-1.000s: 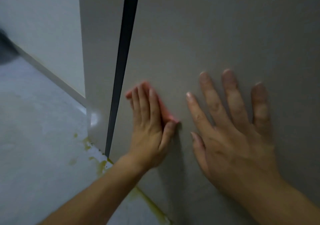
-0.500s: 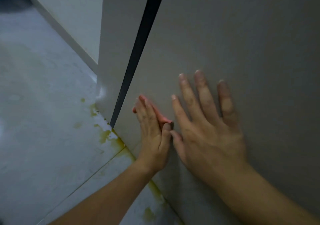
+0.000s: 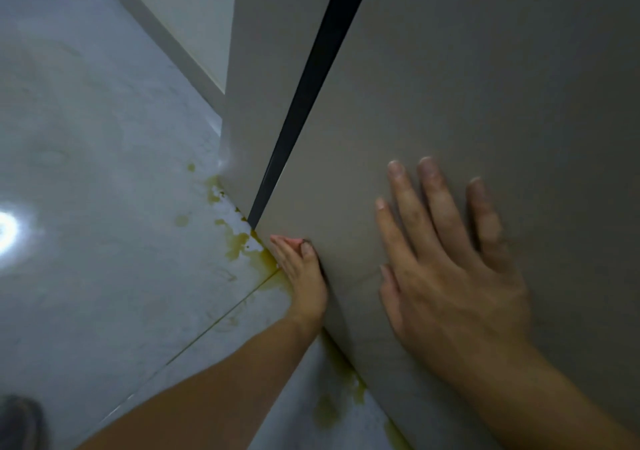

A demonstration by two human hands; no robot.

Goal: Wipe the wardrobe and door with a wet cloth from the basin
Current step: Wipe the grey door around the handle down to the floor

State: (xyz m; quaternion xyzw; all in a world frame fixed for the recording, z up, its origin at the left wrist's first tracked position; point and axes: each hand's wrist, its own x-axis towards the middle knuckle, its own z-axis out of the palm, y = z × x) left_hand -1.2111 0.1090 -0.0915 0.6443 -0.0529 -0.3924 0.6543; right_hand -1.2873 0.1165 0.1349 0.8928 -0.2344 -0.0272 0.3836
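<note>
A: What is nearest?
B: The right hand [image 3: 450, 276], laid flat with fingers spread on the smooth, matt grey-beige wardrobe door [image 3: 485, 85].
A: And the cloth [image 3: 282, 239]?
B: At the door's bottom edge, just above the floor tiles [image 3: 104, 207]. The left hand [image 3: 303, 273] presses it flat, fingers straight; only a pink sliver shows at the fingertips.
A: Farther off?
B: A black vertical strip [image 3: 313, 82] between panels, yellow stains [image 3: 239, 241] on the glossy pale tiles along the base, then a grey skirting board [image 3: 166, 37].

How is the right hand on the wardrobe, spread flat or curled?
Spread flat: the right hand lies with its fingers straight and apart against the grey wardrobe panel, holding nothing.
</note>
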